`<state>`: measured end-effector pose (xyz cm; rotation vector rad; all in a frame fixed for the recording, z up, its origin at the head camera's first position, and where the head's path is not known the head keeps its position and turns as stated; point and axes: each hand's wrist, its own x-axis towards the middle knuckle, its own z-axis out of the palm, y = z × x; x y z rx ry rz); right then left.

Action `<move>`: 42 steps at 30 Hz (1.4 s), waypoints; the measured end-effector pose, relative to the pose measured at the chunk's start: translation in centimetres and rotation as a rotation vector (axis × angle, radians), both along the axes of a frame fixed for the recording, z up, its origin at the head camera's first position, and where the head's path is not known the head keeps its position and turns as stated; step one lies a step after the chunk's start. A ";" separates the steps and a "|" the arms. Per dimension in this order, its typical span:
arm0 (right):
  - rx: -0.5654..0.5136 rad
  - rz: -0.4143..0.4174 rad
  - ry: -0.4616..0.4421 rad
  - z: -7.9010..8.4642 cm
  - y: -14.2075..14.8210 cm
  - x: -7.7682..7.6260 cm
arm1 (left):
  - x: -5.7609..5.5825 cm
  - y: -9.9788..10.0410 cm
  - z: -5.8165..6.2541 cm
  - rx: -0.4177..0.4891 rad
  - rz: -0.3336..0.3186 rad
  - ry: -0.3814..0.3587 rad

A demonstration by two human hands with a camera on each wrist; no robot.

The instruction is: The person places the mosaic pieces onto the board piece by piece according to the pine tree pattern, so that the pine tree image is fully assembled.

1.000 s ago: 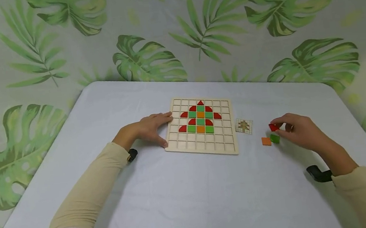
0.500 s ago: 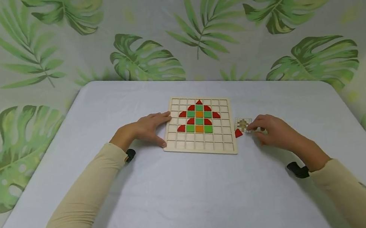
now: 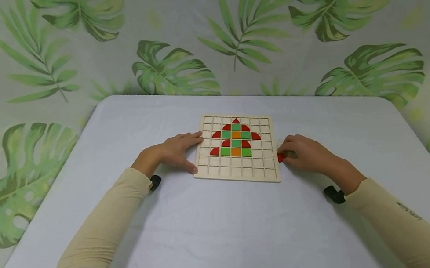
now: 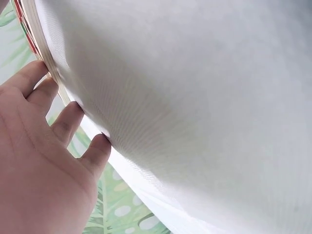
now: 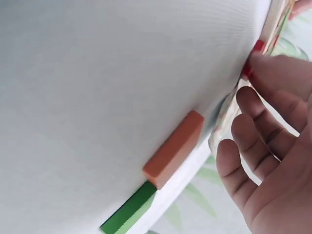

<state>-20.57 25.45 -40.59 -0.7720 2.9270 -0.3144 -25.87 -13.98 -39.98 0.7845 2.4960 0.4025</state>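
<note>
A square wooden grid board [image 3: 235,172] lies mid-table, with red, green and orange pieces set in a tree-like pattern. My left hand [image 3: 171,152] rests at its left edge, fingers spread; the left wrist view shows fingertips [image 4: 41,70] right at the board's side. By the board's right edge, my right hand [image 3: 305,152] pinches a small red puzzle piece [image 5: 258,46], its thumb on the piece and the other fingers loosely bent. The little pattern card [image 3: 280,142] is mostly hidden beneath that hand.
An orange square block [image 5: 175,151] and a green block [image 5: 129,209] lie together on the white tablecloth, seen in the right wrist view and hidden by the right hand in the head view. A leaf-print cloth [image 3: 175,65] hangs behind the table.
The right hand carried the red piece left from beside the orange and green blocks. The piece lay by the board half a second ago, and the hand has moved over to it. Left hand stays.
</note>
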 end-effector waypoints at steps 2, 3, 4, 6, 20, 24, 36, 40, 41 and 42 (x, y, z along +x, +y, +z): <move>0.004 -0.012 -0.005 0.0 -0.1 0.0 | 0.0 0.0 0.1 -0.001 -0.003 0.006; 0.009 -0.018 -0.005 0.0 -0.1 0.1 | 0.1 0.0 0.1 0.000 -0.002 0.008; 0.014 -0.022 -0.001 -0.1 -0.1 0.1 | 0.0 -0.1 0.1 0.001 -0.001 0.008; 0.018 -0.026 0.007 -0.1 -0.1 0.1 | 0.0 -0.1 0.0 0.000 0.002 0.007; -0.009 0.006 -0.022 0.4 0.8 0.8 | 0.0 0.1 0.0 -0.015 0.000 0.007; -0.022 0.060 -0.017 0.1 1.2 0.9 | -0.1 0.0 -0.1 -0.008 -0.001 0.011; 0.046 0.048 -0.010 0.1 0.8 1.5 | -0.3 -0.2 -0.4 0.009 -0.009 0.012; 0.057 0.057 -0.003 0.3 0.6 1.8 | -0.3 -0.2 -0.4 0.009 -0.007 0.012; 0.060 0.057 0.000 0.3 0.5 1.8 | -0.4 -0.2 -0.4 0.009 -0.006 0.010; 0.061 0.057 0.004 0.3 0.5 1.9 | -0.3 -0.2 -0.4 0.008 -0.005 0.009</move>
